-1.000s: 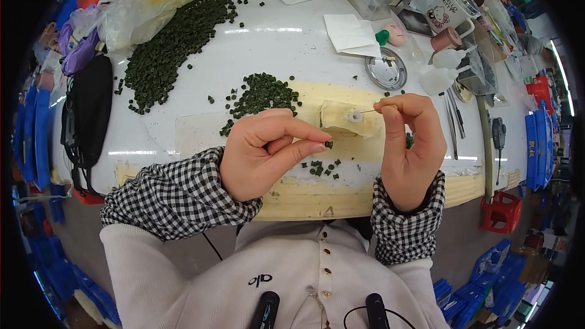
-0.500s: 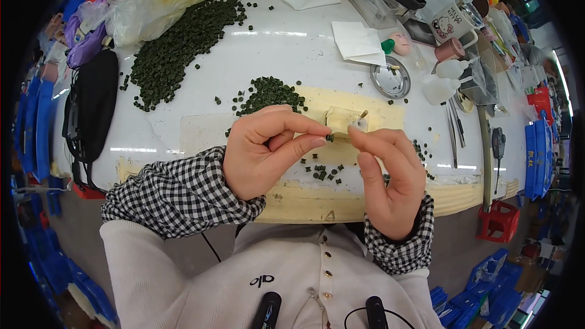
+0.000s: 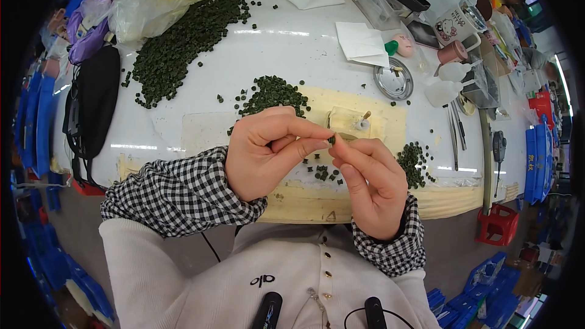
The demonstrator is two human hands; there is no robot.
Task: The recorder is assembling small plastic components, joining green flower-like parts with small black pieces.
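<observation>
My left hand (image 3: 259, 155) pinches a small dark green spool-shaped piece (image 3: 331, 140) between thumb and forefinger. From the other side, the forefinger tip of my right hand (image 3: 378, 186) meets that piece, while its thumb stands apart below. Just beyond my fingers, a pale yellowish block (image 3: 344, 120) carries a white round part (image 3: 364, 125) and a short brown peg (image 3: 367, 114). Several loose green pieces (image 3: 323, 173) lie on the table in front of my hands. A small heap of them (image 3: 274, 94) is behind my left hand, and another heap (image 3: 415, 164) lies right of my right hand.
A large green heap (image 3: 183, 49) spreads across the far left, near plastic bags (image 3: 161, 9) and a black pouch (image 3: 97, 103). At the right are a round metal dish (image 3: 393, 88), tweezers (image 3: 453, 137), squeeze bottles (image 3: 442, 92), a mug (image 3: 456, 24) and white paper (image 3: 361, 42).
My right hand has moved left and its forefinger now touches the green piece, uncovering the white round part and the right heap. My left hand keeps its pinch.
</observation>
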